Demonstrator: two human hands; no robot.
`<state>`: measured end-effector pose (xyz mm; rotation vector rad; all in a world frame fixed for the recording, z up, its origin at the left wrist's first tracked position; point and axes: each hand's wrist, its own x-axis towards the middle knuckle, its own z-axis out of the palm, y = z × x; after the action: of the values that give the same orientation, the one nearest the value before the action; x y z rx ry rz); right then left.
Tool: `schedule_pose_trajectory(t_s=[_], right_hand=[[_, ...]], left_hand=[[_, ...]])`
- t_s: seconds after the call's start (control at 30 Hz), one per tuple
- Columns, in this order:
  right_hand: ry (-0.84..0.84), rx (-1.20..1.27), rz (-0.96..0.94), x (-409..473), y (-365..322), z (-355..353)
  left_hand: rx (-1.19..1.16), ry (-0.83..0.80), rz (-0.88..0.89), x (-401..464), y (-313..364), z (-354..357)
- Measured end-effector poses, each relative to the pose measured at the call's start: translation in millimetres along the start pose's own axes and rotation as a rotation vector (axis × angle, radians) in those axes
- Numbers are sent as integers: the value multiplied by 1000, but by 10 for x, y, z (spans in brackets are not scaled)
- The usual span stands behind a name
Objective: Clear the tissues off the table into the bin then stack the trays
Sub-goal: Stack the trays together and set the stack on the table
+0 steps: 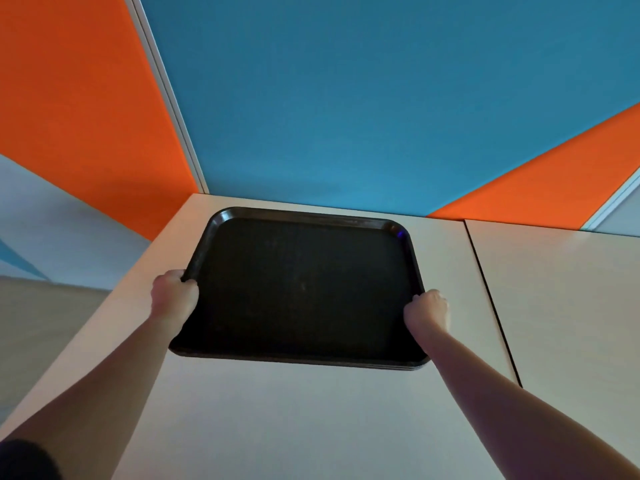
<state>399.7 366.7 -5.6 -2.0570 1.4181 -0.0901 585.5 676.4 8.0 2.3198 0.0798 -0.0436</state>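
While both hands clamp the side rims of the trays (304,289), the main risk is the stack sliding apart. The left hand (175,294) has its fingers (187,284) curled closed over the left rim, at mid-left of the frame; the right hand (427,310) grips the right rim the same way, its fingertips hidden under the edge. At the lower right corner of the stack several thin edges show one under another, so more than one tray seems to be nested here. If the grip catches only the top rim, the lower trays could stay behind or slip out askew. A tilt toward the near edge could also let them skid, since the counter (311,420) looks smooth and hard.

The trays sit at the centre of the frame, near the back corner of the counter, and whether they rest on it or are just lifted cannot be told. They are black, rectangular with rounded corners and a raised lip, likely rigid plastic with a faintly scuffed, matte floor. The counter is pale and flat, with a dark seam (491,299) running down the right side. No tissues or bin are in view.
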Motion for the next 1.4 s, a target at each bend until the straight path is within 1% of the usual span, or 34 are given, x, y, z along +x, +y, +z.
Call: schedule_pose_trajectory(t_s=[0.27, 0.57, 0.67, 0.8, 0.87, 1.0, 1.17, 1.4], right_hand=[[-48, -56, -4, 265, -484, 455], [-76, -63, 25, 381, -826, 1008], [-70, -36, -7, 417, -955, 1122], [-59, -7, -32, 483, -1137, 1240], [-66, -6, -32, 493, -1214, 1297], [-71, 1, -14, 499, -1336, 1380], [-72, 5, 1, 445, -1367, 1471], [-79, -43, -24, 379, -1383, 1470]], left_hand=[[57, -15, 7, 782, -293, 191], [145, -33, 74, 1520, -535, 382], [170, 21, 84, 1656, -570, 430], [201, 87, 52, 1858, -537, 443], [215, 91, 45, 1968, -521, 441], [259, 95, 89, 2098, -507, 439], [263, 100, 97, 2145, -534, 406], [336, 71, 92, 2236, -667, 376]])
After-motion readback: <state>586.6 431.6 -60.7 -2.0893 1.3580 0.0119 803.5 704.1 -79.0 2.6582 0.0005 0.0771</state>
